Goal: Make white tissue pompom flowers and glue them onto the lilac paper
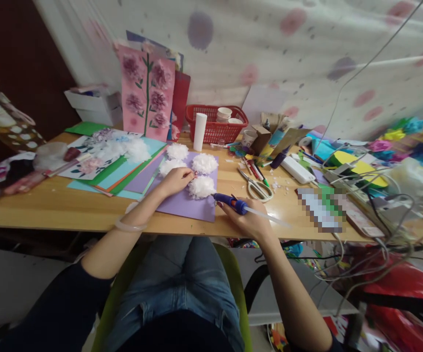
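Several fluffy white paper flowers point(204, 164) rest on a sheet of purple paper point(189, 209) near the table's front edge. My right hand point(252, 218) is wrapped round a blue hot glue gun point(229, 201), with a long clear glue stick point(268, 216) sticking out of its back. The gun's nozzle is at the right edge of the nearest white flower point(201, 187). My left hand point(177, 181) reaches over the paper between the flowers, thumb and fingertips pinched together. Whatever may be in that pinch is too small to make out.
Scissors point(257, 188) and pens point(258, 168) lie right of the paper. A red basket point(214, 132) with cups and a white roll point(199, 132) stand behind. Coloured sheets point(123, 178) are piled at left. A white power strip point(298, 169) and tangled cables point(390, 203) crowd the right.
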